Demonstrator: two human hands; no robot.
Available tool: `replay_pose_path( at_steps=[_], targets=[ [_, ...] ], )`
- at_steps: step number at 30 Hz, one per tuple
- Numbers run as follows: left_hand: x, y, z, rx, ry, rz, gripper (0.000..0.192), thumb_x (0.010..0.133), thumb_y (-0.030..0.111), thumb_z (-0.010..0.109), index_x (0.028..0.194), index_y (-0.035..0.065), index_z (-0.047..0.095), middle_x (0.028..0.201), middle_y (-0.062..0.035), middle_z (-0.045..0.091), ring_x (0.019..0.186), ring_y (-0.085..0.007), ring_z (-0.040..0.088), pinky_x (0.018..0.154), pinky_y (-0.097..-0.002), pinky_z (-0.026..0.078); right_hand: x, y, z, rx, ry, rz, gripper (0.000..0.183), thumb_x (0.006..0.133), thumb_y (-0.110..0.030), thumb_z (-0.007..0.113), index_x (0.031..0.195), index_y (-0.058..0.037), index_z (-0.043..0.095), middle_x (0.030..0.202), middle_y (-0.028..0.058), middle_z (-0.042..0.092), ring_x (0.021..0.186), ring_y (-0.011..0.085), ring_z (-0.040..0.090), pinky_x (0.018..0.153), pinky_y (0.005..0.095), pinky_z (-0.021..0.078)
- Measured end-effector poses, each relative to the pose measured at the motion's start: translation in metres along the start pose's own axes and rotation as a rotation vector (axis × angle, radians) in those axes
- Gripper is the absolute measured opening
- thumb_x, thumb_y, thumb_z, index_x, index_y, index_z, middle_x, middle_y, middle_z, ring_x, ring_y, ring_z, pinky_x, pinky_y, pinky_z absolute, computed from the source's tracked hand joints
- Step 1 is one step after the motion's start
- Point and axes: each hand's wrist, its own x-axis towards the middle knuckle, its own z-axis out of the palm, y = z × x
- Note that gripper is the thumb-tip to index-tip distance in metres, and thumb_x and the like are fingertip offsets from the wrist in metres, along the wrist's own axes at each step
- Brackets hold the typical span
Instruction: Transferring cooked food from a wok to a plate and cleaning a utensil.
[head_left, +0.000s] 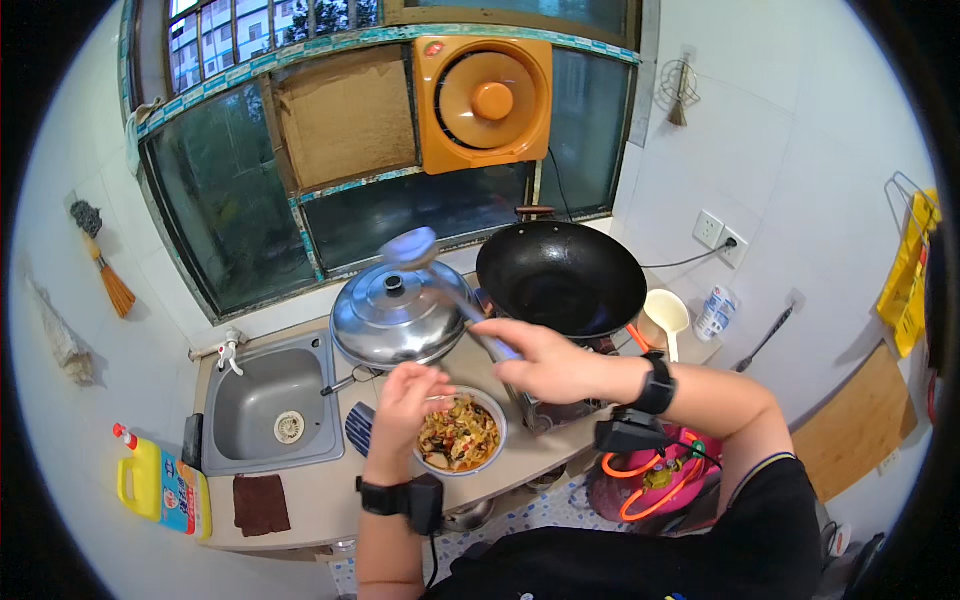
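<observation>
My right hand (551, 364) grips the handle of a ladle (469, 304). The ladle's head, blurred, is above the domed metal lid (397, 322). My left hand (412, 401) is held over the left rim of a white bowl (491, 459), its fingers loosely bent and nothing seen in them. Cooked food (459, 435) with yellow, red and dark pieces fills the bowl. Behind my right hand a black wok (562, 277) rests tilted on a gas stove (555, 416), and the wok's inside looks bare. Whether my left fingers touch the bowl is not plain.
Left of the lid is a grey sink (247, 409) with a tap (231, 352). A brown cloth (260, 504) and a yellow detergent jug (161, 480) are at the counter's left end. A cream ladle (666, 315) lies right of the wok. Below stands a pink gas cylinder (675, 491) with orange hose.
</observation>
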Motion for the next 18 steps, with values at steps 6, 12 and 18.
replay_pose_path(
  at_steps=[6, 12, 18],
  targets=[
    [-0.035, 0.018, -0.058, 0.008, 0.162, 0.027, 0.010, 0.083, 0.012, 0.047, 0.085, 0.0027, 0.046, 0.082, -0.0105, 0.055, 0.074, -0.0185, 0.058, 0.060, -0.0276, 0.050, 0.030, -0.024, 0.043, 0.002, -0.204, -0.033, 0.050, 0.075, -0.011, 0.050, 0.122, 0.0008, 0.035, 0.110, 0.0185, 0.048, 0.103, 0.0244, 0.047, 0.088, 0.0313, 0.0368],
    [-0.049, 0.038, -0.121, -0.032, 0.183, 0.043, 0.011, 0.083, 0.013, 0.047, 0.084, 0.0023, 0.046, 0.081, -0.0101, 0.055, 0.070, -0.0171, 0.058, 0.057, -0.0266, 0.049, 0.050, -0.063, 0.053, -0.140, -0.293, 0.098, 0.049, 0.076, -0.012, 0.051, 0.122, -0.0002, 0.036, 0.109, 0.0163, 0.049, 0.099, 0.0208, 0.048, 0.085, 0.0295, 0.0382],
    [-0.035, 0.056, -0.165, -0.048, 0.009, -0.020, 0.011, 0.085, 0.013, 0.045, 0.086, 0.0020, 0.046, 0.081, -0.0105, 0.056, 0.072, -0.0172, 0.058, 0.057, -0.0271, 0.049, 0.068, -0.081, 0.082, -0.098, -0.114, 0.159, 0.047, 0.076, -0.011, 0.051, 0.119, 0.0014, 0.037, 0.106, 0.0176, 0.051, 0.097, 0.0217, 0.049, 0.083, 0.0292, 0.0391]
  ],
)
